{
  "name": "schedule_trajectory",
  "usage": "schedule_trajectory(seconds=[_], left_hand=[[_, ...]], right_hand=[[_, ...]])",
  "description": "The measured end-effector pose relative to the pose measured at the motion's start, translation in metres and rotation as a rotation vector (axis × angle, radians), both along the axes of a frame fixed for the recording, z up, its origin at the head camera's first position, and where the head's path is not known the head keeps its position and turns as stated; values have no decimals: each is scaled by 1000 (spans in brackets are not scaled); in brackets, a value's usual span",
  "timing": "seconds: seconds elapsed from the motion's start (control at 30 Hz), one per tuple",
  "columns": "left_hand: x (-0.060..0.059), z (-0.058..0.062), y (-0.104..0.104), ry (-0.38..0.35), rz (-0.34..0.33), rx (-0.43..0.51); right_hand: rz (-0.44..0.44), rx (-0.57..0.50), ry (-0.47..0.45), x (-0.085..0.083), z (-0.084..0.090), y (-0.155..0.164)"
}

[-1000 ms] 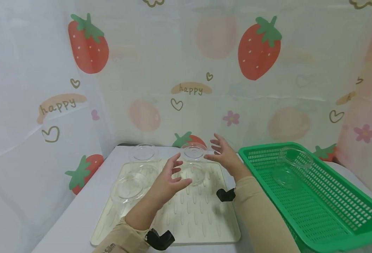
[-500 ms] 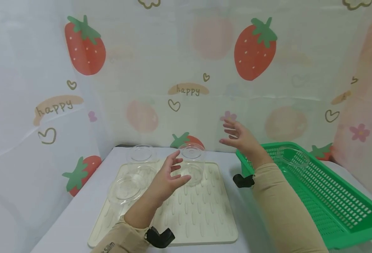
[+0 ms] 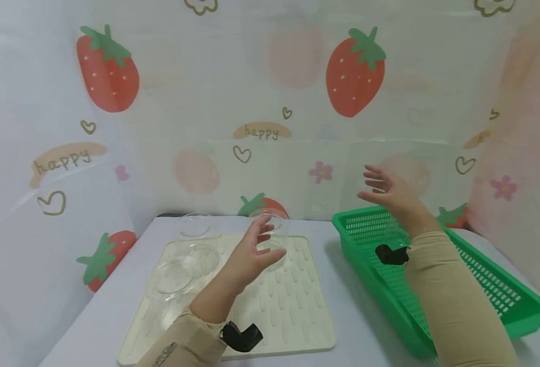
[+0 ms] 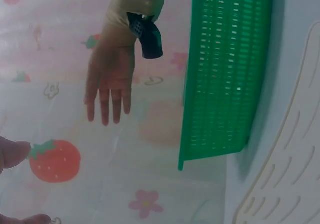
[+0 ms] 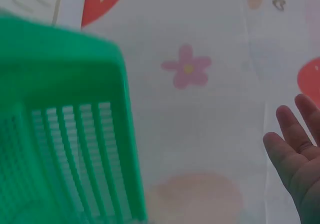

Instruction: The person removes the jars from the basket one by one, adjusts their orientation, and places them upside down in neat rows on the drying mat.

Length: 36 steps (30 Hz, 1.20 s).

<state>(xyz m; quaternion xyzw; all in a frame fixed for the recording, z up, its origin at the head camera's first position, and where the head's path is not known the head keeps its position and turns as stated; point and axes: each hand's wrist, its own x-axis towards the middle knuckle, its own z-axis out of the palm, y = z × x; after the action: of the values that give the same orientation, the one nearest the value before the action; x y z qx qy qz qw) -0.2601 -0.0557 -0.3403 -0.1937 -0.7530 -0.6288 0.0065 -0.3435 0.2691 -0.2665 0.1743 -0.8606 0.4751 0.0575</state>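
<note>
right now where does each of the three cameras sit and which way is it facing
Head: on the head, looking forward and down at the cream drying mat with clear glass bowls and the green basket; both forearms, left hand and right hand show.
Left wrist: on the left wrist, looking across at the basket's side and the strawberry backdrop; a left fingertip shows.
Right wrist: on the right wrist, facing the basket's corner and the backdrop; right fingers show.
Shared: the left-wrist and head views both show the open right hand.

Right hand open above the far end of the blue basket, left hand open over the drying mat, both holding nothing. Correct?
Not quite: the basket is green, not blue, as the head view shows. The rest holds: the right hand is open above its far end, the left hand open over the drying mat, both holding nothing.
</note>
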Motion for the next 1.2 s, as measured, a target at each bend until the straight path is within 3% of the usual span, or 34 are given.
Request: schedule_trajectory(seconds=[0.43, 0.77, 1.2], left_hand=[[-15, 14, 51, -35, -89, -7], [-22, 13, 93, -66, -179, -27], [-20, 4, 110, -61, -219, -53]], right_hand=[[-126, 110, -36, 14, -4, 67], [-195, 163, -75, 20, -18, 102], [-197, 250, -198, 21, -33, 123]])
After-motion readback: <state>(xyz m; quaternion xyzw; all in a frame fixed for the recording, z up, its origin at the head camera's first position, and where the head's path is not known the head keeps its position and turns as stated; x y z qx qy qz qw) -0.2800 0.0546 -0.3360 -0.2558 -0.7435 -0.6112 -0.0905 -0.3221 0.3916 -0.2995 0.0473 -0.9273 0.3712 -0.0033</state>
